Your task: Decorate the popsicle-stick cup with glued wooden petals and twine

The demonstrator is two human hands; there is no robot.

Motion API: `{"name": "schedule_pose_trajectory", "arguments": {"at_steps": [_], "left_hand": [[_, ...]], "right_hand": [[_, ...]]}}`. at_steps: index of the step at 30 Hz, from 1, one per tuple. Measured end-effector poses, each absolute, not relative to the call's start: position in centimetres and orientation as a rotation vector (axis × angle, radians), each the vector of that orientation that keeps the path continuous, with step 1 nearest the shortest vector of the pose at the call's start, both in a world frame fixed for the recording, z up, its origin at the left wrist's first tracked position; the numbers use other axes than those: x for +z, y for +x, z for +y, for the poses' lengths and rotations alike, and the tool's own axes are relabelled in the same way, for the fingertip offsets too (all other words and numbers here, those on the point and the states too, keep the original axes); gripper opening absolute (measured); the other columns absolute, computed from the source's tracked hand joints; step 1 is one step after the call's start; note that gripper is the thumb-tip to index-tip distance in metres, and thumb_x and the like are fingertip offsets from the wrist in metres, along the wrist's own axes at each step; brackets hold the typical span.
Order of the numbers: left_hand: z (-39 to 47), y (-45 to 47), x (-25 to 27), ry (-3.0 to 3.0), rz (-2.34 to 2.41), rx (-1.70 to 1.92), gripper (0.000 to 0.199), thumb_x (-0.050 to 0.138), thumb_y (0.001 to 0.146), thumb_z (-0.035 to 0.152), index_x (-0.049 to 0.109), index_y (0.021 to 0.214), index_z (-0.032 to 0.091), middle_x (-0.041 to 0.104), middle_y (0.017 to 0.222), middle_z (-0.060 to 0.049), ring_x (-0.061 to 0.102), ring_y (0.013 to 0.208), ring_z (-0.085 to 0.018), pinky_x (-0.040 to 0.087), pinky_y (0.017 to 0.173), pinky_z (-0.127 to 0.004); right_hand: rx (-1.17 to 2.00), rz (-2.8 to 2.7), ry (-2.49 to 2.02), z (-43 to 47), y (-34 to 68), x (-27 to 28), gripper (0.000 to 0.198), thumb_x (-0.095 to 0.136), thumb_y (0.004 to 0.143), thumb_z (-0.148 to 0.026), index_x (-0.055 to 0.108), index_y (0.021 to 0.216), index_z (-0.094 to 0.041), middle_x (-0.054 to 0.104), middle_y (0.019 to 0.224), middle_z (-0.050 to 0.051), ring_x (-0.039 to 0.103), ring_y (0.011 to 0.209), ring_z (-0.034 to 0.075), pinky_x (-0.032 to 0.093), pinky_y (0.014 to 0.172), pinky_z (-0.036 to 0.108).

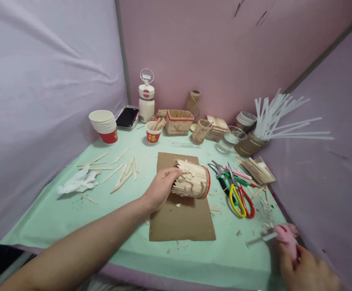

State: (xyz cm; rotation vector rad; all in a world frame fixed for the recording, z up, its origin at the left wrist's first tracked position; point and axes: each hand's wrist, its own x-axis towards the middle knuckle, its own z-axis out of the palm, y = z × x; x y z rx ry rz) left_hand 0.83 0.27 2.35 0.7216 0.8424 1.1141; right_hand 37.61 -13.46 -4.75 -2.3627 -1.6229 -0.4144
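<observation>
My left hand (163, 184) grips the jagged rim of a round holder made of wooden sticks (192, 180), fingers partly hidden inside it. The holder is tipped on its side over a brown cardboard sheet (182, 222), with raised decoration on its wall and a red-and-twine band around its right end. At the lower right, my right hand (307, 268) is closed around a pink glue gun (286, 236), from which a translucent glue stick (269, 237) sticks out to the left. Both the gun and this hand are slightly blurred.
Pruning shears (223, 184) and red-and-yellow-handled scissors (238, 200) lie right of the cardboard. Loose wooden sticks (123, 173) and crumpled tissue (79, 182) lie left. Behind stand paper cups (104, 125), a bottle (146, 103), a basket (179, 123), a glass bowl (228, 139) and glue sticks (272, 121).
</observation>
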Motion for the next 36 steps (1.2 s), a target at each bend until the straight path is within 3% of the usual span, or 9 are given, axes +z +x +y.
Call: {"name": "schedule_pose_trajectory", "arguments": {"at_steps": [4, 8, 11, 13, 15, 24, 36], "left_hand": [[0.2, 0.8, 2.1, 0.741, 0.835, 1.100, 0.030, 0.072, 0.071, 0.042, 0.063, 0.065, 0.014, 0.062, 0.061, -0.001, 0.053, 0.063, -0.013, 0.041, 0.062, -0.024], [0.2, 0.7, 1.9, 0.766, 0.828, 1.085, 0.031, 0.070, 0.073, 0.043, 0.062, 0.065, 0.014, 0.060, 0.061, 0.000, 0.052, 0.062, -0.013, 0.040, 0.061, -0.024], [0.1, 0.6, 1.5, 0.834, 0.847, 1.067, 0.031, 0.065, 0.078, 0.043, 0.062, 0.066, 0.014, 0.060, 0.063, -0.001, 0.053, 0.062, -0.014, 0.041, 0.061, -0.025], [0.0, 0.6, 1.3, 0.895, 0.870, 1.061, 0.031, 0.063, 0.081, 0.043, 0.063, 0.069, 0.014, 0.061, 0.066, -0.002, 0.054, 0.065, -0.015, 0.041, 0.061, -0.025], [0.0, 0.5, 1.2, 0.939, 0.880, 1.052, 0.031, 0.061, 0.083, 0.043, 0.063, 0.071, 0.014, 0.061, 0.067, -0.002, 0.056, 0.067, -0.015, 0.041, 0.062, -0.025], [-0.3, 0.3, 2.2, 1.004, 0.902, 1.009, 0.029, 0.058, 0.085, 0.043, 0.064, 0.077, 0.016, 0.059, 0.068, 0.000, 0.054, 0.062, -0.013, 0.042, 0.057, -0.024], [-0.2, 0.5, 1.7, 0.971, 0.878, 1.051, 0.023, 0.063, 0.083, 0.037, 0.066, 0.076, 0.015, 0.061, 0.072, -0.001, 0.055, 0.068, -0.013, 0.044, 0.064, -0.024]], "right_hand": [[-0.529, -1.721, -2.512, -13.8, 37.7, -5.1, 0.056, 0.038, 0.084, -0.060, 0.069, 0.090, -0.012, 0.062, 0.070, 0.020, 0.060, 0.071, 0.040, 0.045, 0.061, 0.050], [-0.535, -1.644, -2.483, -12.3, 34.7, -0.5, 0.066, 0.042, 0.078, -0.075, 0.070, 0.096, -0.019, 0.064, 0.080, 0.018, 0.059, 0.069, 0.039, 0.045, 0.058, 0.051], [-0.391, -1.743, -1.820, -9.4, 29.2, 3.3, 0.045, 0.046, 0.090, -0.057, 0.067, 0.099, -0.020, 0.065, 0.096, 0.015, 0.061, 0.090, 0.035, 0.047, 0.078, 0.052], [-0.188, -1.771, -1.485, -7.1, 24.8, 4.9, 0.018, 0.055, 0.092, -0.036, 0.066, 0.098, -0.023, 0.065, 0.099, 0.009, 0.061, 0.093, 0.026, 0.048, 0.081, 0.042], [-0.074, -1.900, -1.307, -5.0, 20.9, 5.5, 0.009, 0.058, 0.092, -0.026, 0.066, 0.097, -0.023, 0.064, 0.096, 0.006, 0.059, 0.093, 0.021, 0.045, 0.083, 0.038], [-0.044, -2.088, -1.187, -1.6, 16.0, 5.0, 0.012, 0.057, 0.093, -0.015, 0.066, 0.095, -0.022, 0.066, 0.094, 0.003, 0.052, 0.091, 0.021, 0.037, 0.082, 0.039], [-0.061, -2.107, -1.124, -1.8, 16.6, 4.2, 0.016, 0.059, 0.089, -0.011, 0.065, 0.099, -0.023, 0.064, 0.109, 0.006, 0.048, 0.101, 0.024, 0.040, 0.089, 0.044]]}}
